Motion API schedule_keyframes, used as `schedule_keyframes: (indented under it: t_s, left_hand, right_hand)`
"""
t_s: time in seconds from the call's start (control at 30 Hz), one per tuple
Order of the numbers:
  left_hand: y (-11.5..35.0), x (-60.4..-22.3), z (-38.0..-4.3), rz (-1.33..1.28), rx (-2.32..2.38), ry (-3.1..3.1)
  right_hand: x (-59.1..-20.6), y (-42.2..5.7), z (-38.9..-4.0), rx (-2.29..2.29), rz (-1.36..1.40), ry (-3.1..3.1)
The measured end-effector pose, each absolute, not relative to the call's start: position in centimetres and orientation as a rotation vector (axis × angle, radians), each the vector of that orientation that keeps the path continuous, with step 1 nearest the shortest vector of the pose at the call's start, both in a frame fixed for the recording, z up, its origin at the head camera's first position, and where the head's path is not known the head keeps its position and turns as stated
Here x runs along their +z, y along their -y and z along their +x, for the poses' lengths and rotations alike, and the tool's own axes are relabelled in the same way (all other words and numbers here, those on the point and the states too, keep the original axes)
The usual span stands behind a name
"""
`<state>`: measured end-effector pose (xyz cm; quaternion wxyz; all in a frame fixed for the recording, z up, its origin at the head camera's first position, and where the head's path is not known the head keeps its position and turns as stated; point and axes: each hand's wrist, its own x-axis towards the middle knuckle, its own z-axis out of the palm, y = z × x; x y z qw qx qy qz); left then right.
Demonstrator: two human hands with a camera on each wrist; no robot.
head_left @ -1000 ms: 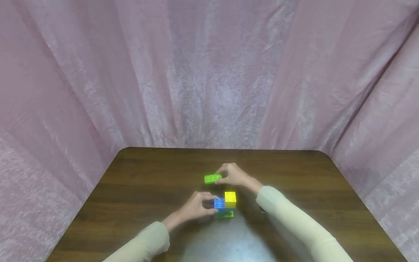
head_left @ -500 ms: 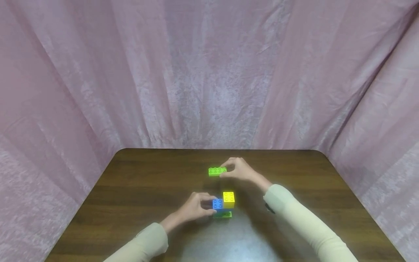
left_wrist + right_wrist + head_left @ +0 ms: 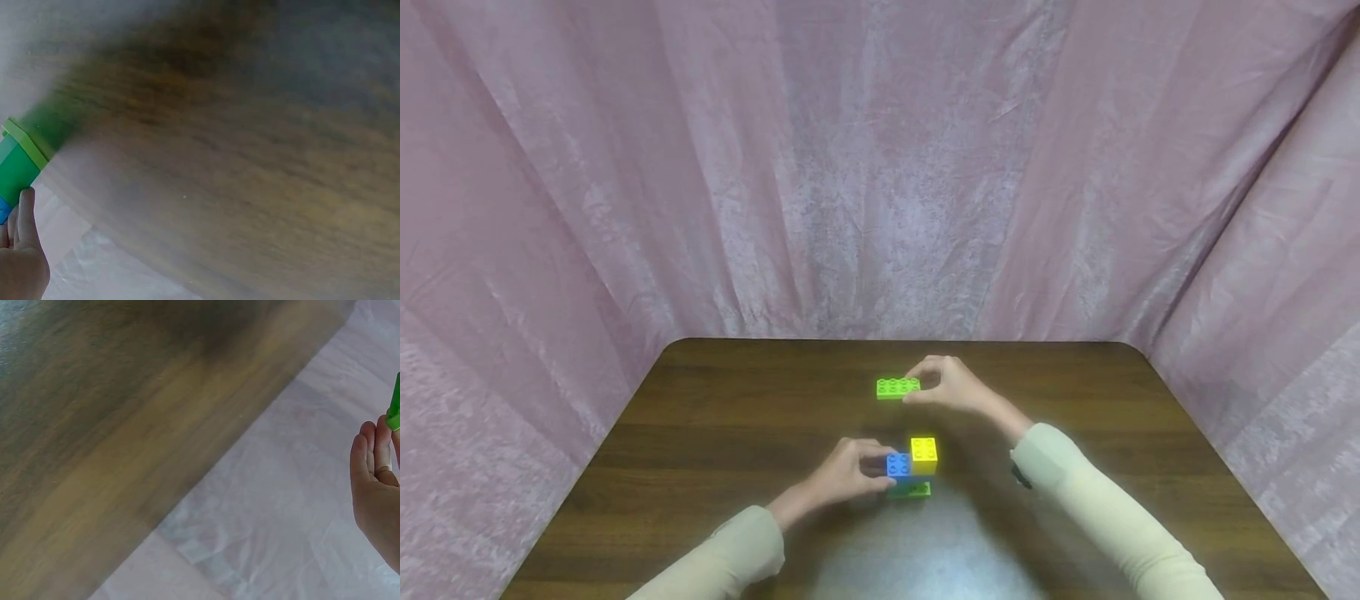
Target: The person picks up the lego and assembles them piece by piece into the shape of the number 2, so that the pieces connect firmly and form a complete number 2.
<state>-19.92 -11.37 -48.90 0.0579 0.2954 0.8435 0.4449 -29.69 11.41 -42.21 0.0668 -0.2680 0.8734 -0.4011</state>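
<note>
My left hand point(image 3: 844, 473) grips a small stack of toy building bricks near the table's middle, thumb and fingers at the sides of its blue brick point(image 3: 898, 465). A yellow brick point(image 3: 923, 457) sits on the right part of the blue one. Lower down, a green brick point(image 3: 19, 172) and a lime-green piece point(image 3: 917, 490) form the stack's base. Farther back, my right hand point(image 3: 955, 387) pinches a long lime-green brick point(image 3: 892, 388) by its right end, studs up. Only an edge of that brick shows in the right wrist view, beside the fingers point(image 3: 361, 456).
The brown wooden table point(image 3: 737, 400) has rounded far corners. Pink curtains point(image 3: 910, 183) hang behind it and on both sides. A glare spot point(image 3: 917, 558) lies on the near part of the tabletop.
My right hand has moved back and slightly right with the long lime-green brick, which has turned a little; in the last half second it shifts only slightly. My left hand keeps its grip on the stack.
</note>
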Motion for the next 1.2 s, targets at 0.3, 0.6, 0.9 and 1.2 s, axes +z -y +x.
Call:
schedule_keyframes:
  t_s: [0.3, 0.6, 0.9, 1.2]
  left_hand:
    - [11.4, -48.9, -20.1, 0.896, 1.375, -2.515]
    - [11.4, -48.5, -20.2, 0.923, 1.339, -2.535]
    - [11.5, -48.5, -20.3, 0.907, 1.353, -2.511]
    - [11.3, -48.3, -20.2, 0.864, 1.343, -2.501]
  right_hand:
    - [-41.3, -11.1, -28.2, -1.203, -0.868, -2.669]
    - [-40.6, -11.2, -27.3, -1.221, -0.95, -2.671]
    - [-40.4, -11.1, -26.4, -1.264, -0.901, -2.667]
    - [-41.0, -11.7, -24.9, -1.297, -0.923, -2.66]
